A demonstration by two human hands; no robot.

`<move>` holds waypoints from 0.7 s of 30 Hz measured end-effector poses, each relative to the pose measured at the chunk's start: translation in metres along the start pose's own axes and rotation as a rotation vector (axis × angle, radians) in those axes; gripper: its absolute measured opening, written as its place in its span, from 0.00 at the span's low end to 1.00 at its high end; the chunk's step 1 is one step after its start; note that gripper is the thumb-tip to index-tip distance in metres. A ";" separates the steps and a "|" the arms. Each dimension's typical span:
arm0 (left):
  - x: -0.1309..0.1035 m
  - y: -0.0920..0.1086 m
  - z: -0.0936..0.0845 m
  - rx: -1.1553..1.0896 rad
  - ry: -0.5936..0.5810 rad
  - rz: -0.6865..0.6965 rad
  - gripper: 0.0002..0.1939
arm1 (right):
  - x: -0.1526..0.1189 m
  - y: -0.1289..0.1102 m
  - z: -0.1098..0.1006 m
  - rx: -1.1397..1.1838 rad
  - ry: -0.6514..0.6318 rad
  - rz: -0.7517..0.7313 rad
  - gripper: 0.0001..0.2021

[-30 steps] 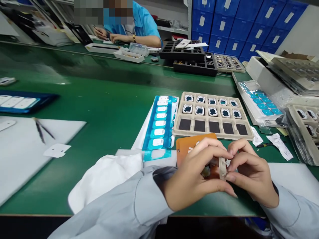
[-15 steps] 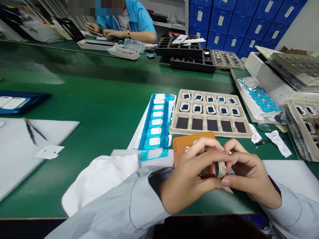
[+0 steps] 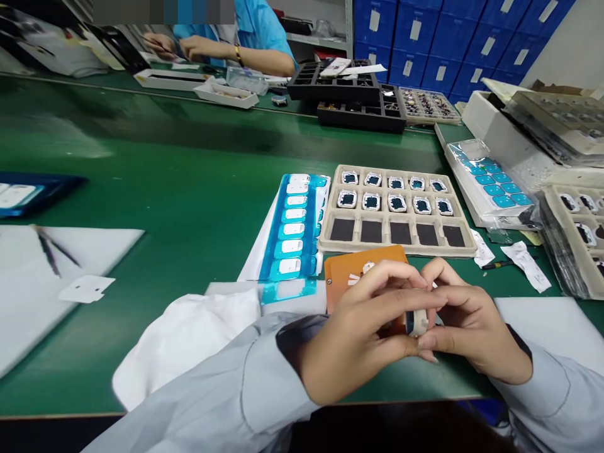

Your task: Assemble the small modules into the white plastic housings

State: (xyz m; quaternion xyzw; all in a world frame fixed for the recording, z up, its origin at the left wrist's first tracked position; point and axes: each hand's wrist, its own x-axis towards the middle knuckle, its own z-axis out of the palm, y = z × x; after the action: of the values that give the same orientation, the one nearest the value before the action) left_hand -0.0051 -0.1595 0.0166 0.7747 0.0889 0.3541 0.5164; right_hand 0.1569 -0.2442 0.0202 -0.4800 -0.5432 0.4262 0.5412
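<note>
A small pale watch case (image 3: 418, 323) with a dark face is held on edge between my two hands, above the front of the green table. My left hand (image 3: 365, 330) grips it with the thumb below and the fingers over the top. From the other side, my right hand (image 3: 476, 327) pinches its near edge with thumb and fingertips. Fingers cover much of the case. Behind my hands lies an orange pad (image 3: 342, 277), and past it a beige tray (image 3: 325, 242) with two rows of similar cases and a front row of dark-bottomed pockets.
Blue film strips with white labels (image 3: 291, 229) lie left of the tray. A white cloth (image 3: 189, 343) is beside my left sleeve. Tweezers (image 3: 47, 251) rest on a white foam sheet (image 3: 28, 327). Stacked trays (image 3: 573, 242) stand right. A co-worker's hands (image 3: 198, 47) are across the table.
The view has shifted slightly. Both hands keep their grip on the watch case, which is turned a little. The co-worker's hands have moved slightly left.
</note>
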 end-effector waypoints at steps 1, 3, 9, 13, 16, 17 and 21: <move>0.000 0.000 0.000 -0.007 -0.003 0.003 0.17 | 0.000 -0.001 0.000 -0.015 -0.010 -0.010 0.09; -0.001 0.000 0.000 -0.029 -0.007 0.011 0.19 | 0.001 -0.002 -0.001 -0.045 -0.025 -0.029 0.10; 0.002 -0.001 -0.003 -0.048 -0.010 -0.079 0.18 | 0.003 -0.006 -0.004 -0.052 -0.058 -0.016 0.12; 0.004 -0.001 -0.005 -0.149 -0.002 -0.115 0.17 | 0.001 -0.005 -0.008 0.037 -0.054 0.003 0.11; 0.005 -0.002 -0.006 -0.269 0.007 -0.152 0.18 | -0.003 -0.003 -0.014 0.107 -0.039 -0.009 0.11; 0.005 -0.003 -0.006 -0.310 0.012 -0.163 0.18 | -0.005 -0.002 -0.016 0.134 -0.021 -0.017 0.11; 0.007 -0.006 -0.005 -0.451 0.014 -0.170 0.22 | -0.008 0.000 -0.022 0.264 0.114 -0.089 0.12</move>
State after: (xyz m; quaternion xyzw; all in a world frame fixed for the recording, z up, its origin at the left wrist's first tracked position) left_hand -0.0022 -0.1497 0.0160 0.6270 0.0759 0.3257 0.7035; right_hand 0.1784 -0.2528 0.0195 -0.4036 -0.4715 0.4413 0.6481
